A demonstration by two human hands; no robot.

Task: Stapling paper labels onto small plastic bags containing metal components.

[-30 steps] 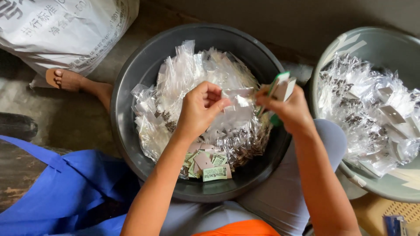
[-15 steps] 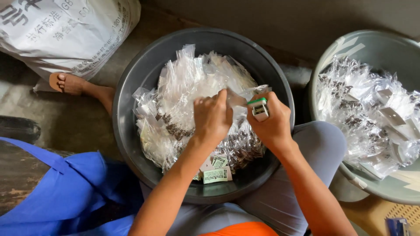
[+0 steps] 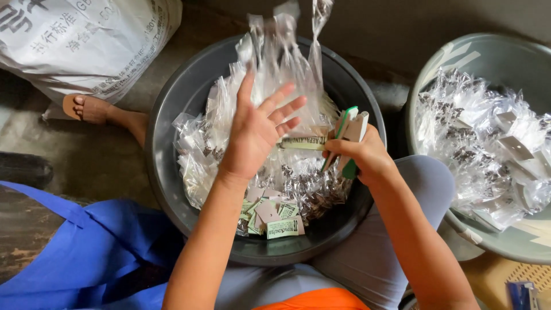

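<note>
Right hand [image 3: 367,155] pinches a green-and-white stapler [image 3: 349,133]; left hand [image 3: 258,129] splays open over crinkly clear packets [image 3: 229,115].

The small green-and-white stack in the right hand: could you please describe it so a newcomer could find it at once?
Start at the dark round basin full of clear plastic packets. At its right rim, the right hand pinches a thin stack of cards. Unlike the crinkled packets, it is flat, stiff, white with green edges.

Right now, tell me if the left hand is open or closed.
Open: the left hand has its fingers spread over the bags.
</note>
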